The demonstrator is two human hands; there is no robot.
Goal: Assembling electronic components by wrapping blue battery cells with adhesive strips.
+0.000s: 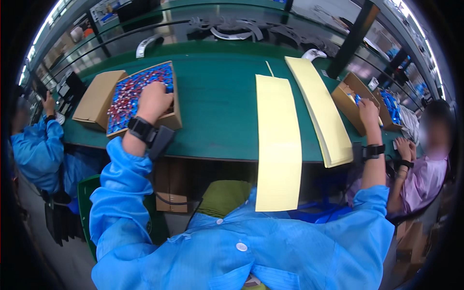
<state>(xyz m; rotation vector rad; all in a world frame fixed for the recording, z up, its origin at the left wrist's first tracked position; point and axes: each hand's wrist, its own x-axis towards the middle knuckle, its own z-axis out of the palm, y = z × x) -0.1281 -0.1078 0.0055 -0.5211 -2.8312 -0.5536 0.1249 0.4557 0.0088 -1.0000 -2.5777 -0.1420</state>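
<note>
On the left, my left hand [154,102] is curled over a shallow cardboard box [177,104] packed with small blue parts [137,92] with red and white bits. The hand is closed near the box's right side, and its fingertips are hidden. My right hand [369,113] reaches over a cardboard box [349,107] on the right, fingers bent together near a small blue piece [357,98]; what they grip is too small to make out. Between the hands lies a long pale yellow strip [279,140], overhanging the table's front edge. Beside it rests a stack of similar yellow strips [323,116].
The green tabletop [217,116] carries another cardboard box [94,99] at left and one with blue parts [390,106] at far right. Curved white pieces [232,34] lie at the back. A dark post [354,38] rises behind. People sit on both sides.
</note>
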